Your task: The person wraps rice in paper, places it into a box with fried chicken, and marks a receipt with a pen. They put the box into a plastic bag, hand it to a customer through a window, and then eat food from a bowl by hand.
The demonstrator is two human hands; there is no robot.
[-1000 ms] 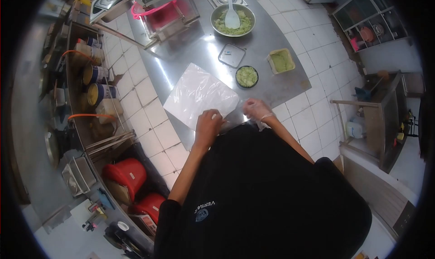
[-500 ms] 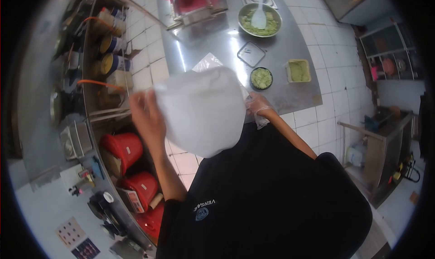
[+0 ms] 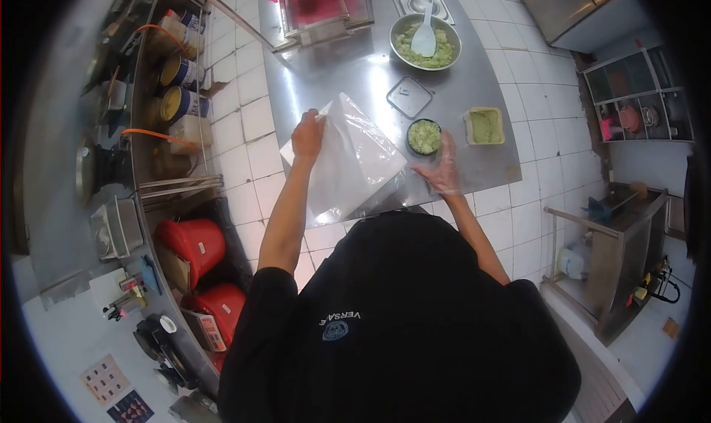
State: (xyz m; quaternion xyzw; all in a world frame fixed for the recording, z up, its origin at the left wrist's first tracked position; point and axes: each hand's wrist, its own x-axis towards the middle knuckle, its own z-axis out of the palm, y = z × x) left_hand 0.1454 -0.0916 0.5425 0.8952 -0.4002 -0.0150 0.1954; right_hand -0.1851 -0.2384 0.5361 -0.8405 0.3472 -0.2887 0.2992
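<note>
My left hand point(image 3: 308, 134) is closed on the upper left edge of a clear plastic sheet point(image 3: 355, 145), which lies over white sheets on the steel table. My right hand point(image 3: 443, 170), in a thin clear glove, has its fingers spread at the lower right side of a small dark bowl point(image 3: 424, 137) of chopped green food. Just above that bowl lies a clear square lid point(image 3: 409, 97). A yellowish square tub point(image 3: 485, 126) with green paste stands to the right.
A large metal bowl point(image 3: 426, 41) of green food with a white paddle stands at the table's far end, near a metal lid point(image 3: 423, 8). A metal rack point(image 3: 326, 28) is at the upper left. Red bins point(image 3: 194, 245) sit under the left shelf.
The raised white sheet has come down onto the table. My left hand has moved up and right to its edge. My right hand has moved up to the small bowl, fingers spread.
</note>
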